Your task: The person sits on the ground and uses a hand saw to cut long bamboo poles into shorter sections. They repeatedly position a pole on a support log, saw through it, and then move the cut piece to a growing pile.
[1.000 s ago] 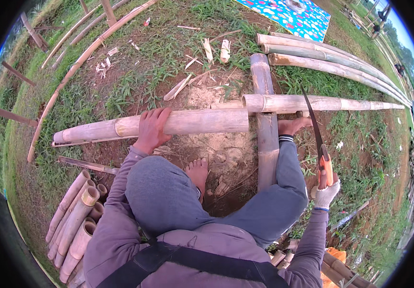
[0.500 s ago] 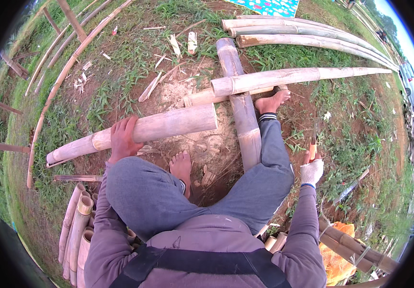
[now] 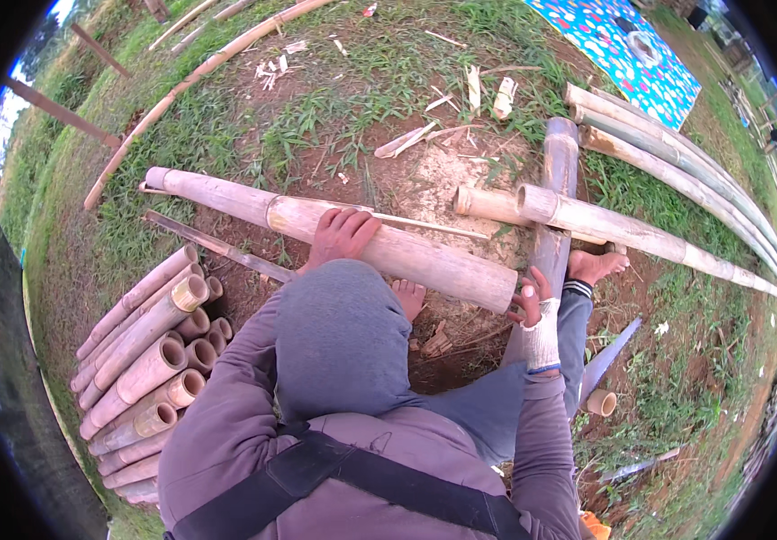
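Observation:
My left hand (image 3: 343, 236) grips a thick, pale bamboo pole (image 3: 406, 259) from above, near its middle. The pole slants across in front of my knee, with its thin end far to the left. At its thick right end is my right hand (image 3: 537, 310), in a white glove with bare fingertips. Those fingers are bent against the rim of that end. A hand saw (image 3: 609, 360) rests beside my right leg; its blade shows, its handle is out of sight. Another bamboo pole (image 3: 623, 222) lies across a darker bamboo log (image 3: 552, 252), just beyond my right hand.
Cut bamboo tubes (image 3: 168, 355) are stacked at the left. Long bamboo poles (image 3: 677, 157) lie at the far right beside a blue patterned sheet (image 3: 627, 58). Split bamboo scraps (image 3: 406, 141) and sawdust cover the ground ahead. A short bamboo piece (image 3: 601, 402) sits near the saw.
My right hand has let go of the saw and moved left to the pole's thick end. My left hand still holds the pole, now tilted down to the right. The view has turned left.

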The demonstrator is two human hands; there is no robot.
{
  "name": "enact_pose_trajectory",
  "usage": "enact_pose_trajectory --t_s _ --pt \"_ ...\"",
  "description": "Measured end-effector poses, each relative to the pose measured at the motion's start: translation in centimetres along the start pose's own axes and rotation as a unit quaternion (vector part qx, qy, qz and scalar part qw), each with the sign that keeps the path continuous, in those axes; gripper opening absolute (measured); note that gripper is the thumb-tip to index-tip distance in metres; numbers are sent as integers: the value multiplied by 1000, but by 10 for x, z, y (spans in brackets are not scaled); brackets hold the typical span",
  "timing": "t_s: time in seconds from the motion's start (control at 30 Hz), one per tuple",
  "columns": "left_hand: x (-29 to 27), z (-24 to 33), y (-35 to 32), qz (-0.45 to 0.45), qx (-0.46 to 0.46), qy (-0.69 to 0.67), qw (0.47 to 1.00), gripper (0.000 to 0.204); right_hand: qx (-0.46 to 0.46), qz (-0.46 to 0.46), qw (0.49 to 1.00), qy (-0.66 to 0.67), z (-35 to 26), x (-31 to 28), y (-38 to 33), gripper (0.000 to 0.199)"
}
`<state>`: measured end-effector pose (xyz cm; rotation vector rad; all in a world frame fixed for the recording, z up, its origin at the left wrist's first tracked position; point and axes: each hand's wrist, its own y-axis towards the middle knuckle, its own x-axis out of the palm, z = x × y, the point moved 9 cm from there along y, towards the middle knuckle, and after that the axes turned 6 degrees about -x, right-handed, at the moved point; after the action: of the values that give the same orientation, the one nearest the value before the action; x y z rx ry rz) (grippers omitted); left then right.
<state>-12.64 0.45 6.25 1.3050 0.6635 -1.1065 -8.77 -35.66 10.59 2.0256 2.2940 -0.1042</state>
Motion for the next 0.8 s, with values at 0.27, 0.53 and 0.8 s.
enact_pose_trajectory --t_s 0.27,0.53,0.8 --pt "-56 -80 -82 239 -349 -135 896 90 122 -12 990 76 9 57 14 61" --pt "35 -165 -68 302 -461 -782 293 61 -177 -105 952 -228 -49 35 30 72" --pt "-50 -125 -56 374 -414 -769 311 49 -20 -136 989 60 -101 61 37 94"
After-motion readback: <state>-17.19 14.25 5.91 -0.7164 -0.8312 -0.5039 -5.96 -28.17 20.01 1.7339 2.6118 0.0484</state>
